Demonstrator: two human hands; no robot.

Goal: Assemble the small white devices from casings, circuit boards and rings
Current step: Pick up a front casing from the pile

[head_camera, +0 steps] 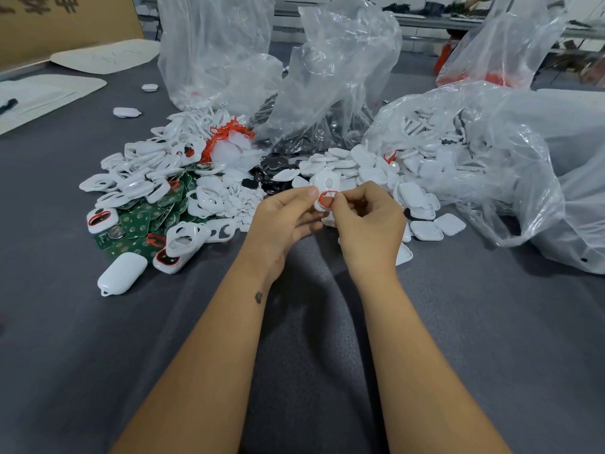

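The left hand [288, 217] and the right hand [366, 214] meet above the middle of the bench, both grasping one small white plastic casing [324, 191] that sits raised between them. The left hand pinches the casing's left edge between thumb and curled fingers. The right hand's fingers are curled, thumb and forefinger pinching at a thin red rubber ring [327, 198] that lies on the casing's lower part; whether the ring is fully seated cannot be told. A round hole shows in the casing's upper part.

Just behind the hands lies a spill of small dark round parts [275, 165] from a clear plastic bag [340, 70]. To the right, flat white rounded-square covers [425, 231] pour out of a second wide clear bag [491, 142], some touching the bench beside the right wrist. To the left sits a heap of white open casing frames [140, 168] mixed with green circuit boards [137, 221] and a tangle of loose red rings [226, 132], in front of a third upright clear bag [212, 44]. At the near edge of that heap rests a closed white oval device [121, 272] with a small loop at its end, and beside it two casings with red rings fitted [102, 220].

Everything rests on a grey cloth-covered bench [311, 371]. Far left lie white flat trays [49, 93] and a brown cardboard sheet [65, 21].
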